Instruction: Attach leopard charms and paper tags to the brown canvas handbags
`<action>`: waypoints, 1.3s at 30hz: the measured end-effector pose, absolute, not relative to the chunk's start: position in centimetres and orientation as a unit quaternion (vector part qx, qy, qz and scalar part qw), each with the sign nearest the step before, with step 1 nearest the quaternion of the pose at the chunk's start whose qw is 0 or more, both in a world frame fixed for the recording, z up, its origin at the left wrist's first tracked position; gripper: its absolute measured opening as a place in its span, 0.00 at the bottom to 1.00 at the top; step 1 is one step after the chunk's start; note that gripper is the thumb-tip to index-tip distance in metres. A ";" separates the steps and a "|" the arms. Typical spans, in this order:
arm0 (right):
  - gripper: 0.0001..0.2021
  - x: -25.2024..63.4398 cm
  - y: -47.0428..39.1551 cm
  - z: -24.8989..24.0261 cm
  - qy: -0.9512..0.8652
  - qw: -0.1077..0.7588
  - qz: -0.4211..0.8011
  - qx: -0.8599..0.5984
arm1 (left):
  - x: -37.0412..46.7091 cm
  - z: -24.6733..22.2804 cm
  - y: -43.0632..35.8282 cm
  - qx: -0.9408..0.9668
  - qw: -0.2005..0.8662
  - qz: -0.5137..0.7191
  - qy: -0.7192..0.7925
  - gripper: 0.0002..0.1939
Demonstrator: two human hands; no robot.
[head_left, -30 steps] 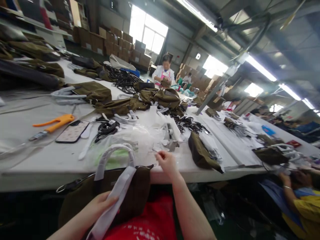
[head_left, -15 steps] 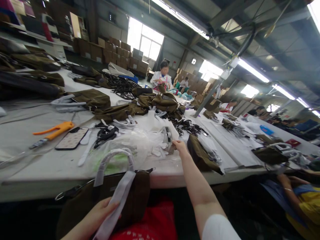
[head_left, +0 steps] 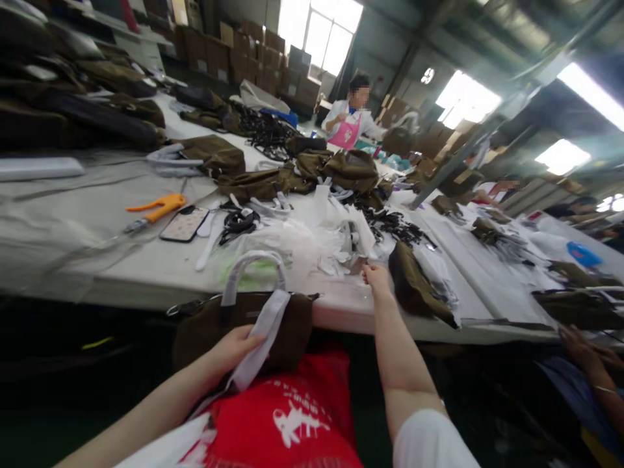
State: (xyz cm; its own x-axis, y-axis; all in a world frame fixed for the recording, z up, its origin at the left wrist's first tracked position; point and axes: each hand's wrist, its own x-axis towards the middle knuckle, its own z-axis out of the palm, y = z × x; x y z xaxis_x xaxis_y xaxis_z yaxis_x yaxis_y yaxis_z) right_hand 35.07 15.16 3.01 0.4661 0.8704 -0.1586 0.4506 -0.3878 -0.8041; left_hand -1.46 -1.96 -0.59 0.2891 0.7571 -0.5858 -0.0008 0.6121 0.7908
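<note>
A dark olive bag (head_left: 205,331) hangs at the table's front edge, its arched handle (head_left: 256,257) wrapped in whitish film. My left hand (head_left: 244,348) is closed round a second whitish wrapped handle (head_left: 268,322) that slants across the bag's front. At the table's edge, my right hand (head_left: 376,278) has its fingertips pinched together beside a heap of thin white pieces (head_left: 336,257). Whatever is between those fingertips is too small to make out. Clear crumpled plastic (head_left: 292,240) lies between the bag and that heap.
An orange-handled tool (head_left: 163,207), a phone (head_left: 184,224) and coiled black cords (head_left: 238,224) lie to the left. Another olive bag (head_left: 419,279) rests right of my right hand. More bags (head_left: 351,170) are piled behind. A co-worker (head_left: 348,120) stands across the table.
The view has shifted, so the table sits higher and further right. My right hand has drawn slightly back from the white heap. My left hand keeps hold of the wrapped handle.
</note>
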 end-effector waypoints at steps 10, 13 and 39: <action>0.16 22.8 4.5 3.5 -0.510 0.270 0.558 -0.597 | -0.7 0.9 -2.2 0.345 0.721 0.278 0.532 0.30; 0.16 18.7 1.9 3.3 -0.532 0.192 0.642 -0.517 | -0.7 1.0 -2.1 0.400 0.694 0.273 0.533 0.28; 0.17 12.1 -1.1 0.0 -0.274 0.163 0.824 -0.468 | -6.9 4.3 -6.1 0.437 0.585 0.298 0.615 0.39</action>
State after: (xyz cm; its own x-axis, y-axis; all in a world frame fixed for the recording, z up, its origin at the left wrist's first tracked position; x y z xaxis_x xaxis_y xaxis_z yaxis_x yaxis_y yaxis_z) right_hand 12.08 -1.12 0.05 -0.5094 0.5244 -0.6823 -0.0116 -0.7970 -0.6039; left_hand -6.88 -6.08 4.32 0.0656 0.8856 -0.4598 0.1888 0.4415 0.8772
